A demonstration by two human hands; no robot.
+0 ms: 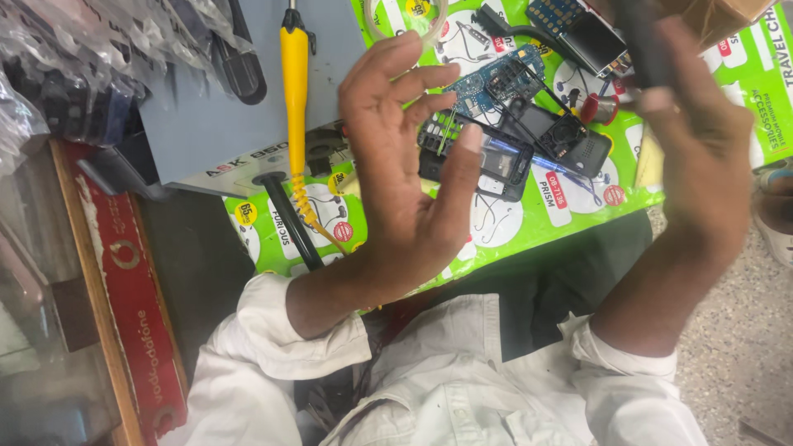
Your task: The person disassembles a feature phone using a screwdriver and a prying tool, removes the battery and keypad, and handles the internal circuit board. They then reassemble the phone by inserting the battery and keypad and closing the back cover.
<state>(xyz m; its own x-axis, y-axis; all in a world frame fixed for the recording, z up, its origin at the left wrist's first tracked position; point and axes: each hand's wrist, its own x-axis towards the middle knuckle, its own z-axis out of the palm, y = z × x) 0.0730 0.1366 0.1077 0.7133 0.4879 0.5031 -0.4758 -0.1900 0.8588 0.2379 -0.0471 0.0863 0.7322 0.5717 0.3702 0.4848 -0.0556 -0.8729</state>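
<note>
My left hand (405,165) is raised in the middle of the view, palm turned to the right, fingers spread and holding nothing. My right hand (702,157) is lifted at the right and blurred; its fingers close on a slim dark object (644,41) near the top edge, and I cannot make out what it is. Between and behind the hands, on a green printed sheet (562,215), lie a black opened phone frame (504,161), a second dark phone body (562,136) and a blue circuit board (496,83).
A yellow-handled soldering iron (294,74) leans on a grey box unit (206,107) at the upper left, its black cable (293,227) running down. Clear plastic bags (74,49) sit in the top left corner. A red strip (132,306) edges the counter at left. Speckled floor (735,330) shows at right.
</note>
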